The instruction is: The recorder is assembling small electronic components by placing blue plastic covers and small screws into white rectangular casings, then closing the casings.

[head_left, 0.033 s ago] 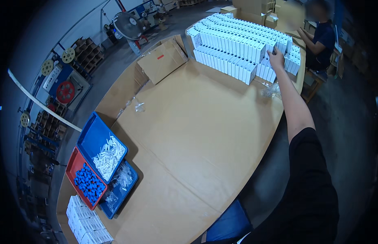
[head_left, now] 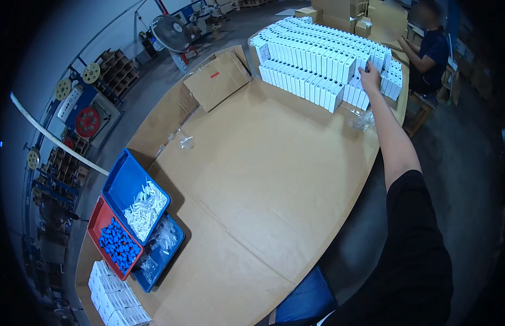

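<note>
My right hand (head_left: 371,81) reaches out to the far right of the table, at the front of the rows of small white boxes (head_left: 304,51). Its fingers are curled in against the boxes, with a small dark spot at the fingertips. Whatever they hold, if anything, is too small and too hidden to name. The boxes stand upright, packed side by side, with a lower row (head_left: 301,87) in front of a taller block. Crumpled clear plastic (head_left: 363,120) lies below my wrist. My left hand is out of view.
At left, a blue tray (head_left: 117,173) of white pieces overlaps a red tray (head_left: 95,225) of blue pieces and another blue tray (head_left: 173,249) holding clear plastic. White boxes (head_left: 114,296) are stacked nearby. A cardboard flap (head_left: 217,81) edges the table. A person (head_left: 426,54) sits far right.
</note>
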A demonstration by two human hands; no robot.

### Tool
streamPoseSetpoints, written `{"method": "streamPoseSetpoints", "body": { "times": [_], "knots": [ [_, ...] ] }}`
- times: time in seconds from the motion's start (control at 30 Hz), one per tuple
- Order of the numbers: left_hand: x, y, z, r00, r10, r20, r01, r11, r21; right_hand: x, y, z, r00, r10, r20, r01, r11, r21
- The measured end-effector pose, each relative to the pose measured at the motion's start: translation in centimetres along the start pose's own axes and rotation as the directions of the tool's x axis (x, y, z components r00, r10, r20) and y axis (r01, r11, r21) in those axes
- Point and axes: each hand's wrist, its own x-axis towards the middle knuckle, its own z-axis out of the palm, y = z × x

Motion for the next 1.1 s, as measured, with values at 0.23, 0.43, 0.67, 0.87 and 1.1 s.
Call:
{"method": "streamPoseSetpoints", "body": {
  "times": [0.23, 0.43, 0.67, 0.87, 1.1],
  "knots": [
    [-0.6, -0.6, 0.0, 0.999, -0.046, 0.02, 0.047, 0.999, -0.005, -0.6, 0.4, 1.1, 0.999, 0.04, -0.025, -0.037, 0.994, 0.103],
    [-1.8, -1.3, -0.1, 0.996, -0.079, 0.029, 0.079, 0.997, -0.007, -0.2, 3.1, 2.0, 0.998, -0.033, 0.061, 0.027, 0.996, 0.084],
    [-0.7, -1.4, 0.7, 0.998, -0.057, 0.033, 0.059, 0.998, -0.033, 0.4, 5.8, -0.3, 0.993, -0.118, 0.03, 0.112, 0.982, 0.155],
    [-2.1, -1.5, -0.4, 0.997, -0.082, -0.005, 0.082, 0.996, -0.026, -2.3, 3.6, -1.7, 0.988, -0.061, 0.141, 0.041, 0.989, 0.14],
    [-3.0, -1.3, -0.5, 0.993, -0.11, -0.037, 0.109, 0.994, -0.028, -1.4, 2.6, -1.0, 0.988, -0.027, 0.15, 0.007, 0.991, 0.137]
  ]
}}
